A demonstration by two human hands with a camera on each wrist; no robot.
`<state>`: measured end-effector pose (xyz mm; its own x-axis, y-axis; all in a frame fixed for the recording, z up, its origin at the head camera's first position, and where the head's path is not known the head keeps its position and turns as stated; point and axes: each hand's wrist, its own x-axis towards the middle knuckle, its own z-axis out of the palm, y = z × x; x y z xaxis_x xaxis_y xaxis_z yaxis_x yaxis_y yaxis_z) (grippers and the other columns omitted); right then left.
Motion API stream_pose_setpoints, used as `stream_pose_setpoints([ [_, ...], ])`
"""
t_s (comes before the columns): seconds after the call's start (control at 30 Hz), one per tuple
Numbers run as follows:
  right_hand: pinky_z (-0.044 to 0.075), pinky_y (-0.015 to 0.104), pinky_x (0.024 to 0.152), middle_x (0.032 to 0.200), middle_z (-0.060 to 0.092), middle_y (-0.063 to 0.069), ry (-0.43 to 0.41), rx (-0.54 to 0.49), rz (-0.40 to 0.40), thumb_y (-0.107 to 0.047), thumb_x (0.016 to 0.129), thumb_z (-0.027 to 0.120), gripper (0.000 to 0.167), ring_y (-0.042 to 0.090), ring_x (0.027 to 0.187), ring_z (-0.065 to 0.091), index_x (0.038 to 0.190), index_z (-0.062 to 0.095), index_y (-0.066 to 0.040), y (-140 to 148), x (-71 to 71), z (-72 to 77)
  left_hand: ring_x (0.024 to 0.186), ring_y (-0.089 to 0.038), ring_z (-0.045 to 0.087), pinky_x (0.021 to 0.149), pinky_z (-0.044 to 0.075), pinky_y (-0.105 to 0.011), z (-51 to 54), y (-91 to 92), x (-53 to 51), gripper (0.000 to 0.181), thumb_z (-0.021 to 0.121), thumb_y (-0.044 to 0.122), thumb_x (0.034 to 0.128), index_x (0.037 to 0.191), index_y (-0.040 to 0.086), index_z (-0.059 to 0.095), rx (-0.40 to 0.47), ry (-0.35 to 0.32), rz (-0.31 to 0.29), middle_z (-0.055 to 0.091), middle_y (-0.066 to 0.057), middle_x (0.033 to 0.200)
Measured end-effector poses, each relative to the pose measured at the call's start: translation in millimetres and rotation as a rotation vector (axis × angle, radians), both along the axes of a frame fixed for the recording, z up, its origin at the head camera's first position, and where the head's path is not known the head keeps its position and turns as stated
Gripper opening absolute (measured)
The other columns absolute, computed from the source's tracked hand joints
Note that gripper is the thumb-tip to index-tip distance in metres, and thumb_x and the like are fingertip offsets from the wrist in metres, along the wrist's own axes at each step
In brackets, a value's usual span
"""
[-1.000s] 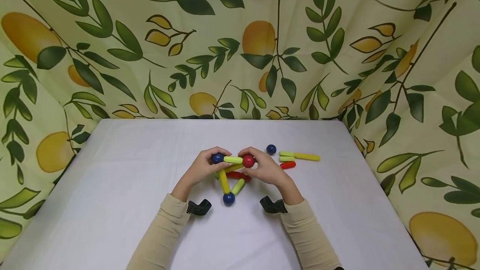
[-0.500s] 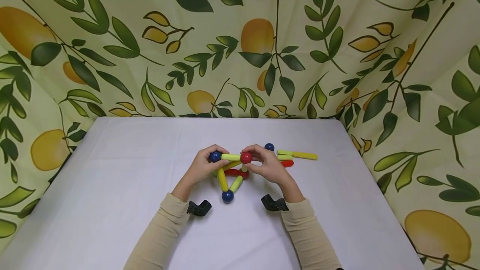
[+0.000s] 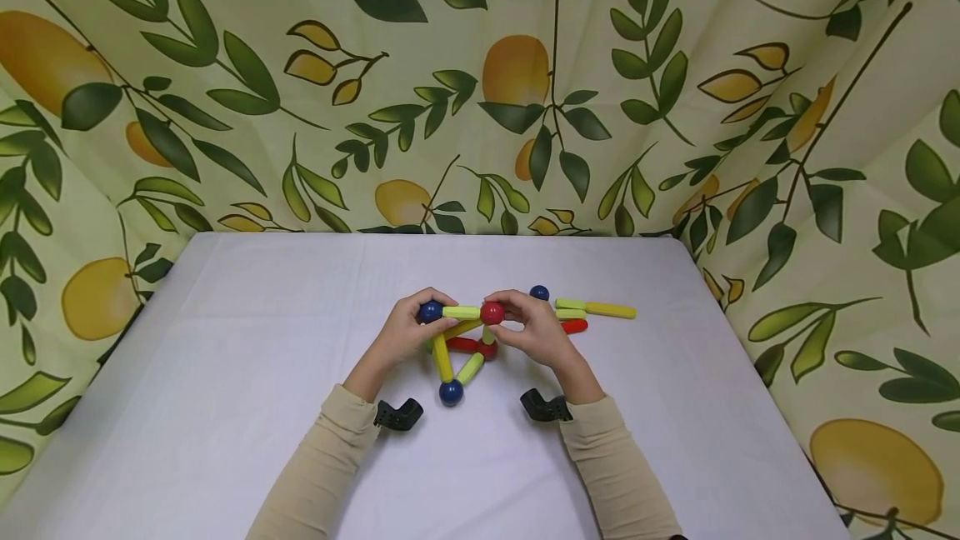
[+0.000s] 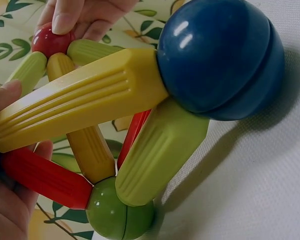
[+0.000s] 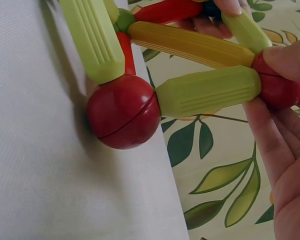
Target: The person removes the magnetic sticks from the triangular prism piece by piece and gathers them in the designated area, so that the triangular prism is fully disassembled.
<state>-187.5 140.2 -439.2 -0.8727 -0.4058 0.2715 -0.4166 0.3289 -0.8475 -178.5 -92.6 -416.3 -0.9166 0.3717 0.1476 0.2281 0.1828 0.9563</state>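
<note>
The left hand (image 3: 401, 335) grips a glossy blue ball (image 3: 431, 312); the right hand (image 3: 538, 333) pinches a glossy red ball (image 3: 492, 313) farther right.

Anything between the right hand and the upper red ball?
Nothing visible: the right hand pinches the upper red ball directly. Its yellow rod joins where thumb and fingers leave the surface free.

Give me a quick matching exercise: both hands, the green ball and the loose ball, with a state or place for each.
1. Left hand
2. Right hand
3. Green ball
4. Loose ball

A. Pinches a red ball
B. On the table beyond the right hand
C. Pinches a blue ball
D. Joined to a red stick and a yellow stick

Pairs: 1-C, 2-A, 3-D, 4-B.
</note>
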Motion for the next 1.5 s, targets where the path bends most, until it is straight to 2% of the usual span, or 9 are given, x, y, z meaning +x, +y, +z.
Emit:
stream_pose_setpoints([
  [0.3, 0.052, 0.027, 0.092, 0.111, 0.065, 0.008, 0.015, -0.027, 0.005, -0.001, 0.081, 0.072, 0.036, 0.021, 0.103, 0.065, 0.114, 0.061, -0.007, 0.5, -1.6, -5.6, 0.095, -0.024, 0.057, 0.084, 0.052, -0.021, -3.1, 0.6, -0.7, 0.020, 0.066, 0.005, 0.0880, 0.105, -0.004, 0.061, -0.010, 0.019, 0.008, 0.062, -0.022, 0.111],
  [0.63, 0.050, 0.031, 0.096, 0.111, 0.065, 0.011, 0.005, -0.042, 0.006, -0.001, 0.082, 0.071, 0.034, 0.022, 0.103, 0.063, 0.114, 0.059, -0.004, -1.2, -1.8, -7.0, 0.095, -0.024, 0.057, 0.086, 0.053, -0.024, -2.2, 1.6, 0.7, 0.020, 0.065, 0.007, 0.0883, 0.105, -0.003, 0.061, -0.022, 0.023, 0.019, 0.063, -0.021, 0.111],
  [0.87, 0.047, 0.042, 0.100, 0.112, 0.062, 0.021, -0.008, -0.059, 0.026, 0.007, 0.083, 0.065, 0.034, 0.032, 0.105, 0.061, 0.115, 0.054, 0.006, -5.8, 8.7, 9.8, 0.095, -0.023, 0.057, 0.085, 0.052, -0.022, -2.1, 2.9, 0.5, 0.020, 0.065, 0.006, 0.0882, 0.105, -0.003, 0.061, -0.014, 0.017, 0.020, 0.063, -0.021, 0.111],
  [1.1, 0.046, 0.037, 0.101, 0.114, 0.060, 0.023, -0.072, -0.102, 0.034, 0.008, 0.084, 0.063, 0.034, 0.032, 0.107, 0.060, 0.117, 0.052, 0.008, -7.8, 12.5, 17.7, 0.096, -0.025, 0.058, 0.088, 0.053, -0.029, -1.5, 3.2, 0.4, 0.020, 0.065, 0.005, 0.0881, 0.105, -0.003, 0.061, -0.019, 0.021, 0.029, 0.063, -0.021, 0.111],
  [1.23, 0.048, 0.029, 0.099, 0.114, 0.059, 0.025, -0.107, -0.153, 0.039, 0.008, 0.085, 0.063, 0.034, 0.022, 0.102, 0.060, 0.117, 0.052, 0.009, -7.8, 10.7, 15.1, 0.097, -0.024, 0.058, 0.090, 0.053, -0.032, -10.1, 2.6, -4.7, 0.019, 0.066, 0.008, 0.0880, 0.104, 0.000, 0.062, -0.016, 0.032, 0.035, 0.064, -0.019, 0.110],
  [1.37, 0.050, 0.022, 0.095, 0.116, 0.058, 0.027, -0.135, -0.210, 0.050, 0.009, 0.084, 0.062, 0.037, 0.010, 0.097, 0.059, 0.119, 0.051, 0.010, -5.1, 1.8, -0.6, 0.096, -0.023, 0.058, 0.091, 0.053, -0.034, -7.6, 2.4, -3.8, 0.019, 0.066, 0.008, 0.0883, 0.105, 0.000, 0.062, -0.033, 0.036, 0.031, 0.064, -0.019, 0.110],
  [1.4, 0.050, 0.021, 0.094, 0.116, 0.058, 0.027, -0.137, -0.219, 0.057, 0.008, 0.085, 0.062, 0.037, 0.008, 0.096, 0.059, 0.120, 0.051, 0.011, -3.9, -0.7, -4.9, 0.097, -0.025, 0.058, 0.092, 0.052, -0.037, -2.9, 2.7, -1.8, 0.020, 0.065, 0.006, 0.0883, 0.106, -0.002, 0.061, -0.044, 0.021, 0.030, 0.063, -0.020, 0.111],
  [1.43, 0.050, 0.021, 0.093, 0.117, 0.057, 0.027, -0.134, -0.230, 0.062, 0.008, 0.085, 0.062, 0.038, 0.007, 0.097, 0.060, 0.121, 0.050, 0.010, -2.5, -3.1, -8.9, 0.098, -0.026, 0.058, 0.093, 0.052, -0.040, 1.9, 2.8, 0.4, 0.020, 0.065, 0.005, 0.0884, 0.106, -0.003, 0.060, -0.054, 0.013, 0.029, 0.063, -0.021, 0.111],
  [1.5, 0.051, 0.020, 0.092, 0.116, 0.057, 0.028, -0.119, -0.262, 0.060, 0.008, 0.086, 0.061, 0.037, 0.008, 0.097, 0.061, 0.121, 0.050, 0.010, 1.8, -7.9, -16.0, 0.098, -0.024, 0.058, 0.092, 0.052, -0.037, 2.1, 1.8, 0.7, 0.020, 0.064, 0.005, 0.0886, 0.106, -0.002, 0.060, -0.065, 0.011, 0.040, 0.063, -0.020, 0.111],
])
